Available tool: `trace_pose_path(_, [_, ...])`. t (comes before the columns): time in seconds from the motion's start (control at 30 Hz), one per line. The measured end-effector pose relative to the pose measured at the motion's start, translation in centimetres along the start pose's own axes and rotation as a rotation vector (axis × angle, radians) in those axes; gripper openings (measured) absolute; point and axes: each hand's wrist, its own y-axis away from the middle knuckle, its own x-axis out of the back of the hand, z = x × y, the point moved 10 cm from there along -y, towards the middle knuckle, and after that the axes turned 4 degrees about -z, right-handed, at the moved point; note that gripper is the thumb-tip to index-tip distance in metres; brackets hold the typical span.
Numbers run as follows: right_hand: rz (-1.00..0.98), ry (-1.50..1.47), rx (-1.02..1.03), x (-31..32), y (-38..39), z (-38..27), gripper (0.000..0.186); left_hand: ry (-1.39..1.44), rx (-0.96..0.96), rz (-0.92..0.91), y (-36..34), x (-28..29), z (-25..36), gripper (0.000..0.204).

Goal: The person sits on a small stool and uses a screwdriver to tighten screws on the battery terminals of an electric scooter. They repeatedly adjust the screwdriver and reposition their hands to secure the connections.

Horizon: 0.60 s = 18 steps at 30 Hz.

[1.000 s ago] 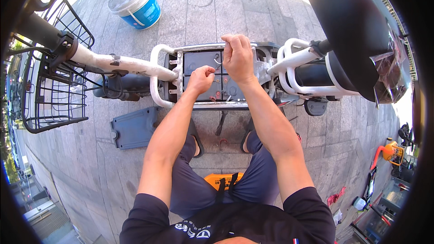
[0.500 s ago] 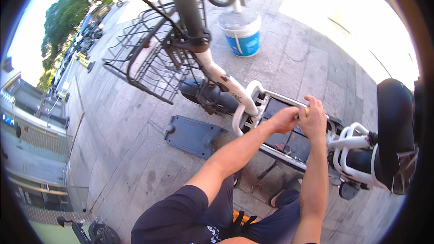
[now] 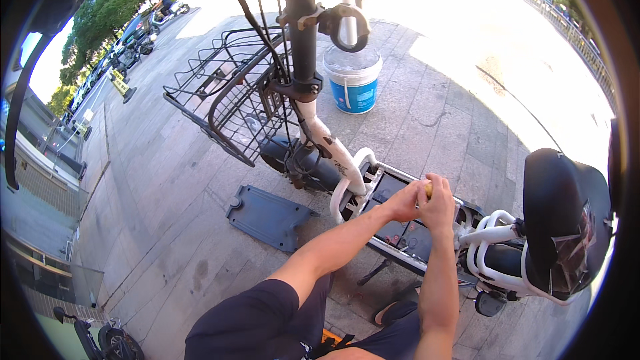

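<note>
Over the open footboard frame (image 3: pixel 383 243) of a white electric scooter (image 3: pixel 337 160), my two hands meet. My right hand (image 3: pixel 437 205) is closed round a small yellowish roundish thing (image 3: pixel 428 189), mostly hidden by the fingers, so its kind does not show. My left hand (image 3: pixel 405 203) presses up against it with its fingers pinched; what they hold is hidden. Below them, dark battery blocks (image 3: pixel 419 240) with reddish terminals lie inside the frame. On the paving left of the scooter rests a dark plastic cover panel (image 3: pixel 270 217).
A black wire basket (image 3: pixel 233 103) sits at the scooter's front, and its black seat (image 3: pixel 563 207) is on the right. Beyond stands a white and blue bucket (image 3: pixel 353 87) holding a pole. My knees are close to the frame. Another scooter (image 3: pixel 107 340) stands at lower left.
The view has tilted and shifted, so the scooter's stem and seat show more. My hands stay together over the frame with the yellowish thing between them.
</note>
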Motion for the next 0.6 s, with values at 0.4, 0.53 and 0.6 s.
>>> trace_pose_path(0.4, [-0.016, -0.006, 0.169, 0.1, 0.9, -2.5, 0.035, -0.026, 0.284, -0.043, 1.6, 0.9, -1.9, 0.031])
trace_pose_path(0.53, [0.003, -0.067, 0.069, 0.2, 1.0, -1.6, 0.036, -0.484, 0.516, -0.025, 2.3, 2.3, -3.1, 0.03])
trace_pose_path(0.6, [0.056, -0.168, 0.14, 0.8, 1.0, -2.2, 0.035, -0.271, 0.262, 0.049, 1.6, 2.2, -0.7, 0.034])
